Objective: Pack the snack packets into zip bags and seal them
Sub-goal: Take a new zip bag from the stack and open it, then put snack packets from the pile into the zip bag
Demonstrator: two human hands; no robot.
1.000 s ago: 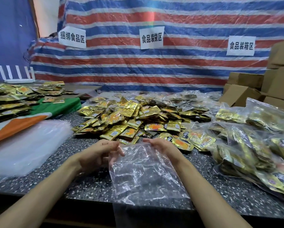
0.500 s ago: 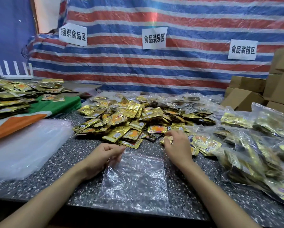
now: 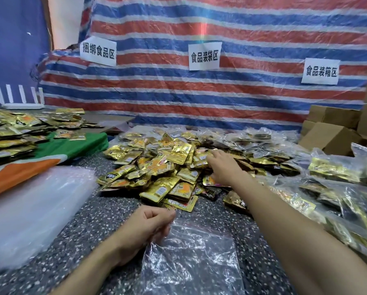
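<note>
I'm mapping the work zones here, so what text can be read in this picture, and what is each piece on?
"捆绑食品区": left paper sign on the striped tarp.
"食品装袋区": middle paper sign, same tarp.
"食品装箱区": right paper sign, same tarp.
Print on the snack packets: too small and blurred to read.
</note>
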